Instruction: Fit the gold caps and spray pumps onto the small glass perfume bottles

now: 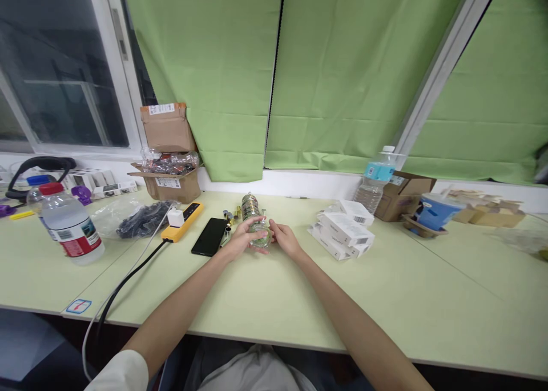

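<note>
A clear, rounded, glass-like container (260, 234) is held low over the table in front of me. My left hand (243, 238) wraps around its left side, fingers curled beneath. On the opposite side, my right hand (284, 238) is closed with thumb and fingers at the container's edge; what the fingertips pinch is partly hidden. Just beyond my left hand lies a shiny clear-and-metallic ringed object (250, 205). Small gold and silver cap-like pieces (233, 214) are scattered to its left. A black smartphone (209, 237) lies left of my left hand.
To the left are a yellow power strip (183, 222) with cables, a dark bagged bundle (143, 220) and a red-capped bottle (71, 225). White boxes (342, 231) are piled at right, near a water bottle (374, 182) and a blue cup (436, 211). Cardboard boxes (171, 180) stand behind.
</note>
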### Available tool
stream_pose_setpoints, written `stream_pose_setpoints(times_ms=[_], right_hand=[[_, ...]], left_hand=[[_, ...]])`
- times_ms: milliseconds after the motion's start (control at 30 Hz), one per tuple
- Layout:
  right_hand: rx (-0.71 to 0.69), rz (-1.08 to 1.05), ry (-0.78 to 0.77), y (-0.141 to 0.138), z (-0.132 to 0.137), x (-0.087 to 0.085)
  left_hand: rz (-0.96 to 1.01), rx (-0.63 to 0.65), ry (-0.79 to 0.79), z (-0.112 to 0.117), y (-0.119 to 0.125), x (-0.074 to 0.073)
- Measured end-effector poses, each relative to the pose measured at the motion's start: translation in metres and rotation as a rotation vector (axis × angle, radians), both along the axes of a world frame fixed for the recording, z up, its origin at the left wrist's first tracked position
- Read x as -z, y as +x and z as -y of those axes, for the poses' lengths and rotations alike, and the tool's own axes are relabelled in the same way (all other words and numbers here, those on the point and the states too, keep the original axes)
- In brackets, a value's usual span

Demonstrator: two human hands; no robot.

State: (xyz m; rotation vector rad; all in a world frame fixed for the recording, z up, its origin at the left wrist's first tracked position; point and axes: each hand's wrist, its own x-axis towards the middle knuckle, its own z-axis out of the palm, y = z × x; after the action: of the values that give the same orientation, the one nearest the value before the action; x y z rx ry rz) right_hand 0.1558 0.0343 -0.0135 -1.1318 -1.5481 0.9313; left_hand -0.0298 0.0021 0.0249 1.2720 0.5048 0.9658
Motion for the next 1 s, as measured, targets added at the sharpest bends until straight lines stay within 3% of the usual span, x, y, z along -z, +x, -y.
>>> stream_pose_setpoints(times_ms=[500, 667, 833, 1000], right_hand=[[0.033, -0.022, -0.013, -0.002, 0.002, -0.004], [0.076, -0.019, 0.038, -0.002, 0.011, -0.023], [-0.063, 0.072, 0.161, 0.002, 0.027, -0.050], [-0.156, 0.173, 0.155, 0.003, 0.035, -0.055]], left_hand=[[-0.008, 0.013, 0.018, -0.001, 0.000, 0.001], [-0.042, -0.077, 0.000, -0.006, 0.001, 0.006], [-0.058, -0.091, 0.010, -0.006, 0.004, 0.007], [-0.014, -0.090, 0.026, 0.000, 0.006, 0.008]])
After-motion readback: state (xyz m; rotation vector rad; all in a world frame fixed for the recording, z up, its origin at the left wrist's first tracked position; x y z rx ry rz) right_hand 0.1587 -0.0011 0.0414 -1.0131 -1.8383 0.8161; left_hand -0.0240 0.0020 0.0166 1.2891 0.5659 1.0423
